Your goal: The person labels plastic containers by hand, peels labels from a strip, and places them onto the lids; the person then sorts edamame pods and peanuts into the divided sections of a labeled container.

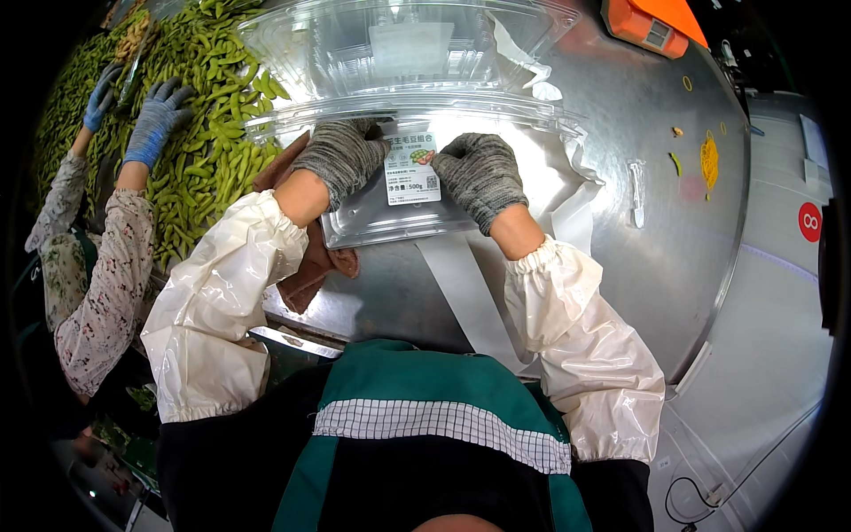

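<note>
A printed label point(413, 167) with writing and a small picture lies against a clear plastic container lid point(392, 223) before me. My left hand point(346, 156), in a grey knit glove, is at the label's upper left edge, fingertips bent against it. In a matching glove, my right hand point(480, 174) pinches or presses the label's right edge with thumb and finger. Whether the label is stuck down cannot be told. Just beyond my hands stand stacked clear plastic containers point(332, 56). A brown cloth point(302, 286) lies beside and partly under the lid on the left.
White backing paper strips point(465, 292) trail over the metal table point(631, 279). Edamame pods point(206, 133) are heaped at left, where a co-worker's blue-gloved hands point(156, 123) rest. Yellow rubber bands point(709, 163) and a small clear packet point(637, 193) lie at right, an orange device point(655, 26) beyond.
</note>
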`<state>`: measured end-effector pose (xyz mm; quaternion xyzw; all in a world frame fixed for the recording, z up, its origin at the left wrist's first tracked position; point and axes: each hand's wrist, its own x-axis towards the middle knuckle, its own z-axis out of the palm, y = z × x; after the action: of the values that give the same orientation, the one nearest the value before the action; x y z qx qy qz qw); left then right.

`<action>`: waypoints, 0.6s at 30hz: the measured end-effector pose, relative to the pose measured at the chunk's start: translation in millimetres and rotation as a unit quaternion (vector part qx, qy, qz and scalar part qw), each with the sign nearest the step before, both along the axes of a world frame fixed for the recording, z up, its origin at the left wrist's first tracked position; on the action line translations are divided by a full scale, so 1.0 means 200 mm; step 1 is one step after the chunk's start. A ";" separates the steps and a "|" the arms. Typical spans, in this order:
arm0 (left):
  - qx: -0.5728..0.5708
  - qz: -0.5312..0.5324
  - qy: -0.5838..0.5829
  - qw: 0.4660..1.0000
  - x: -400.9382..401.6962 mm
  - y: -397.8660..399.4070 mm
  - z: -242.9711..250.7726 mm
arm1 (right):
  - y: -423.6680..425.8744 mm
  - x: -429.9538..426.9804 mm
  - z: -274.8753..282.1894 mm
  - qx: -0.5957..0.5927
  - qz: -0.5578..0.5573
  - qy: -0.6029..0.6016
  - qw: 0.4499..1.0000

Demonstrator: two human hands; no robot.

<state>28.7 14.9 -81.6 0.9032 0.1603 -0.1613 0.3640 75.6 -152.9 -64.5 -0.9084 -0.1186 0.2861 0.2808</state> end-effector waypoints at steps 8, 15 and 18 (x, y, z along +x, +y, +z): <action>0.164 -0.057 -0.025 0.984 -0.04 0.00 -0.04 | 0.03 -0.01 0.00 -0.017 0.020 -0.020 0.999; 0.258 -0.210 -0.018 0.943 -0.01 0.00 -0.16 | 0.03 0.00 -0.04 -0.064 0.037 -0.037 0.997; 0.267 -0.226 -0.072 0.934 -0.03 0.00 -0.17 | 0.03 -0.01 -0.05 -0.076 0.049 -0.036 0.995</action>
<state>21.9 15.7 -115.8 0.9887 -0.0378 -0.1248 0.0740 74.3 -146.5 -73.5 -0.9300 -0.1511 0.2749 0.1917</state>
